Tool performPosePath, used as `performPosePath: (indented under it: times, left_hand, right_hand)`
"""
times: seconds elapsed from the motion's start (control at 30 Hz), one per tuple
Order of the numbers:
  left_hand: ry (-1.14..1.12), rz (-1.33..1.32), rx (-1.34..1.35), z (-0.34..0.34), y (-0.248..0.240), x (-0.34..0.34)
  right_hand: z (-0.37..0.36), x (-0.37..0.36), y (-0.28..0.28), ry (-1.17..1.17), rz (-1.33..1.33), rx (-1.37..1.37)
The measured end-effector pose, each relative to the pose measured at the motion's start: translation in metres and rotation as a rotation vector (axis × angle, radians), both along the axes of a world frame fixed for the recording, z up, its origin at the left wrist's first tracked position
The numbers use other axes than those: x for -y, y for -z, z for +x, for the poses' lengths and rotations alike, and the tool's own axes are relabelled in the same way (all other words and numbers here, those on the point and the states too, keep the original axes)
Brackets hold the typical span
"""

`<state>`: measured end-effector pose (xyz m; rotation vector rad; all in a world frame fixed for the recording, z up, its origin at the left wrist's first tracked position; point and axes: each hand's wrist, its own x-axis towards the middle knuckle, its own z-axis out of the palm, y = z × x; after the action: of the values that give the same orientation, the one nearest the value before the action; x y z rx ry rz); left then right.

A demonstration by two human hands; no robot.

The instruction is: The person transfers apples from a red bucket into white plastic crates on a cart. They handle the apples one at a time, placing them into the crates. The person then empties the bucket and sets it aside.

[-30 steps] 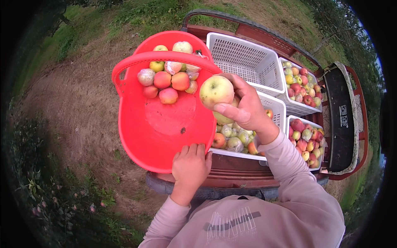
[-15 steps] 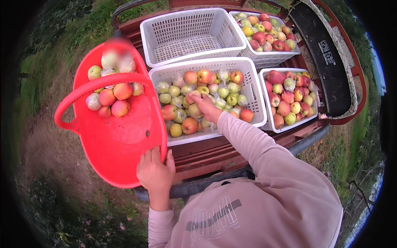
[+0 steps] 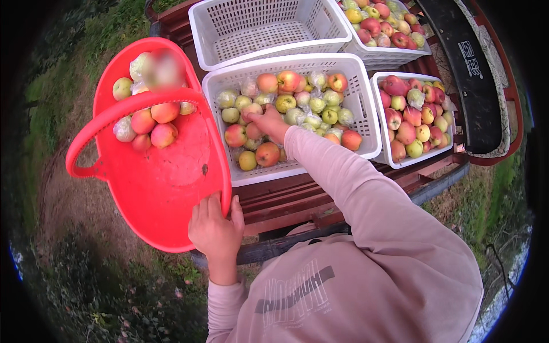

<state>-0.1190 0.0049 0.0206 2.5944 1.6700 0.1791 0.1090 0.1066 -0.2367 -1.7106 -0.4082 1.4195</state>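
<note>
Fingers [image 3: 214, 208] on red basket [image 3: 166, 188] rim, right hand [image 3: 269, 123] among crated apples [image 3: 267, 153].

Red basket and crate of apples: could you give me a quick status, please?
Left hand grips red basket rim. Right hand down among apples in middle white crate; grip unclear. Nothing blocking.

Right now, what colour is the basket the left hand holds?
Red, seen in the head view: the basket, gripped by the left hand.

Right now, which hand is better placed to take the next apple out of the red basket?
Right, probably. The left hand grips the basket rim, steadying it. The right hand rests among apples in the crate, beside the basket.
</note>
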Motion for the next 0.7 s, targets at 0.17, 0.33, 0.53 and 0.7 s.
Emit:
performPosePath:
  times: [0.17,0.33,0.53,0.7]
  left_hand:
    - [-0.012,0.003,-0.024,0.001,0.000,0.000]
    - [-0.009,0.026,-0.037,0.000,0.001,0.001]
    - [-0.014,0.011,-0.022,-0.001,0.001,-0.001]
    - [-0.019,0.003,-0.022,0.001,0.002,0.000]
  right_hand:
    - [-0.005,0.011,-0.012,-0.231,0.096,0.157]
    - [-0.003,0.013,-0.006,-0.344,0.098,0.170]
    - [0.005,0.021,0.001,-0.202,0.049,0.189]
    - [0.004,0.013,-0.012,-0.142,0.035,0.284]
